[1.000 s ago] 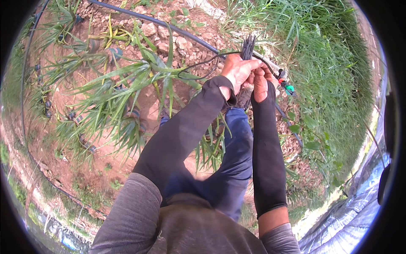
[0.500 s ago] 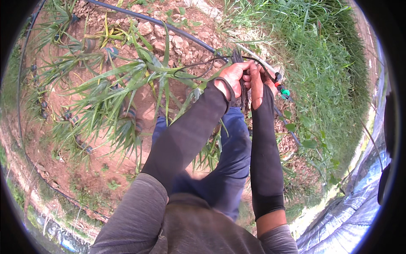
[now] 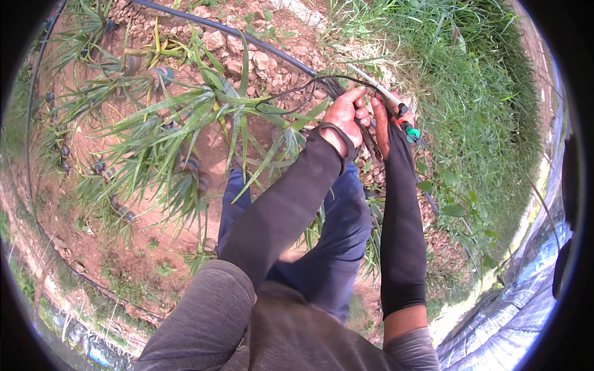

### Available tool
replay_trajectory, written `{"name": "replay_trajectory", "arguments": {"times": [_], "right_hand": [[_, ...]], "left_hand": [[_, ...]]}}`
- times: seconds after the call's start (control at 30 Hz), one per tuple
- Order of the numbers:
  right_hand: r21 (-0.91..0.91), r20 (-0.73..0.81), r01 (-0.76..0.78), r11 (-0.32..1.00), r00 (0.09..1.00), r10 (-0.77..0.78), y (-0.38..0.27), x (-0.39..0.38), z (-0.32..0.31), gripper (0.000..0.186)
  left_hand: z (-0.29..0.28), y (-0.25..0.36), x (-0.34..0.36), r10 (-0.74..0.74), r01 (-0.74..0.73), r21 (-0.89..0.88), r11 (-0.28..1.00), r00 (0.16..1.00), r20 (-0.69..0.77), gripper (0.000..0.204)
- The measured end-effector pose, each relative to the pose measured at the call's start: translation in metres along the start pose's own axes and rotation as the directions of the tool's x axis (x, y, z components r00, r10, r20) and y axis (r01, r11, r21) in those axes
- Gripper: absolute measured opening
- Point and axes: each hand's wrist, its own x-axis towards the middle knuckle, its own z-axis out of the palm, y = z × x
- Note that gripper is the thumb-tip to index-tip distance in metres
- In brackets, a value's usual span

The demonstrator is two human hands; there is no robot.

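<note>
My left hand (image 3: pixel 344 117) is closed around a bundle of thin dark strips (image 3: pixel 372 145), whose ends stick out above and below the fingers. Close beside it on the right is my right hand (image 3: pixel 382 127), its fingers bent inward; what they hold is hidden. A thin black tube (image 3: pixel 349 78) arches over both hands from a loop at the left. It runs toward a small sprinkler-like fitting (image 3: pixel 408 128) in black, red and green at the right hand's outer side. A pale rod (image 3: pixel 374 79) slants down to that same spot.
Spiky aloe-like plants (image 3: pixel 204 99) fill the left side, some beside striped round pots. A thick dark hose (image 3: pixel 247 40) crosses rubble (image 3: pixel 247 62) beyond my hands. Tall grass (image 3: pixel 470 93) grows at the right, with pale sheeting (image 3: pixel 507 315) at lower right. My legs (image 3: pixel 340 216) stand below.
Both hands have shifted slightly right and down, and a gap has opened between their fingertips. The strip bundle now leans more to the left at its top. The coloured fitting has tilted a little.
</note>
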Motion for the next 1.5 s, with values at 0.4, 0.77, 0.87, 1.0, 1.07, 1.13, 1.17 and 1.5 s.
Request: {"name": "replay_trajectory", "arguments": {"times": [0.4,0.77,0.87,1.0,1.07,1.13,1.17,1.5], "right_hand": [[-0.26,0.137,0.423,0.868,0.906,-0.401,-0.014,0.028,-0.024,0.017],[-0.313,0.269,0.587,0.747,0.809,-0.523,-0.011,0.047,-0.054,0.022],[-0.196,0.285,0.573,0.796,0.809,-0.513,-0.017,0.052,-0.059,0.019],[0.077,0.304,0.397,0.915,0.864,-0.4,-0.002,0.059,-0.056,0.022],[0.466,0.32,-0.043,0.884,0.939,-0.124,0.007,0.053,-0.043,0.022],[0.627,0.289,-0.052,0.777,0.942,-0.17,0.023,0.051,-0.038,0.024],[0.67,0.291,-0.095,0.736,0.946,-0.142,0.027,0.05,-0.035,0.025],[0.762,0.35,-0.314,0.566,0.935,0.048,0.011,0.044,-0.033,0.03]], "left_hand": [[0.021,0.025,0.012,0.619,-0.689,0.724,0.019,0.577,0.533,0.012],[0.036,0.038,0.031,0.313,-0.606,0.795,-0.016,0.752,0.579,0.011],[0.041,0.039,0.029,0.28,-0.618,0.784,-0.064,0.742,0.608,0.013],[0.04,0.04,0.033,0.236,-0.634,0.768,0.094,0.764,0.601,0.014],[0.04,0.039,0.029,0.242,-0.565,0.767,0.304,0.825,0.511,0.015],[0.045,0.039,0.021,0.222,-0.472,0.826,0.307,0.88,0.42,0.019],[0.045,0.039,0.02,0.2,-0.439,0.839,0.32,0.897,0.394,0.021],[0.05,0.041,0.0,0.238,-0.366,0.883,0.295,0.923,0.303,0.019]]}}
